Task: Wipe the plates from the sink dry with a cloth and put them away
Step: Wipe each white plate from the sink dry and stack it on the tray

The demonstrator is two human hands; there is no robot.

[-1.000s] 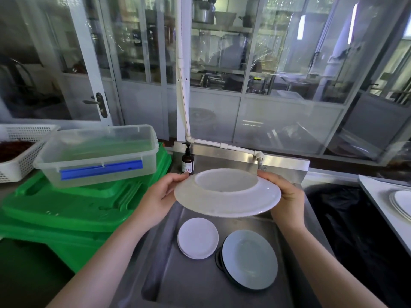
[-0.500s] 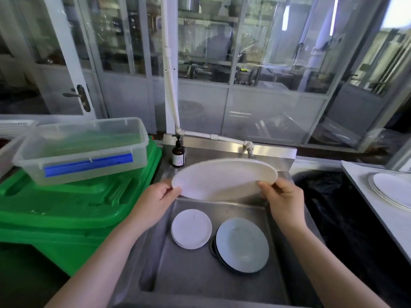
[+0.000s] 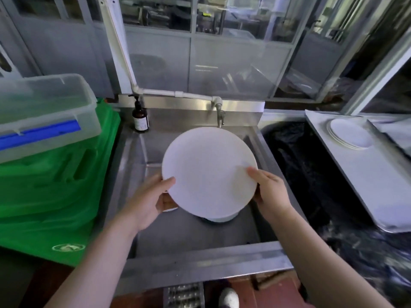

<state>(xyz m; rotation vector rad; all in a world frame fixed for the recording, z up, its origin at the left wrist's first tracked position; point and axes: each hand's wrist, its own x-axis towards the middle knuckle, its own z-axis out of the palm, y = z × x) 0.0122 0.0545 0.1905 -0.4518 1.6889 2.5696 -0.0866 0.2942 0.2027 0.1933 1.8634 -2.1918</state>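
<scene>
White plate (image 3: 209, 170) held above the steel sink (image 3: 191, 254), tilted so its smooth face looks up at the camera. Left hand (image 3: 149, 201) grasping the near-left rim, thumb on top, fingers curled beneath. Right hand (image 3: 270, 190) grasping the near-right rim likewise. More plates in the sink (image 3: 219, 218) just below, mostly hidden. Brown pump bottle (image 3: 140, 118) at the far-left sink corner, tap (image 3: 219, 113) far behind. Stack of white plates (image 3: 350, 134) on the right counter (image 3: 367, 185). Clear tub (image 3: 44, 114) atop green bins (image 3: 51, 185) at left.
</scene>
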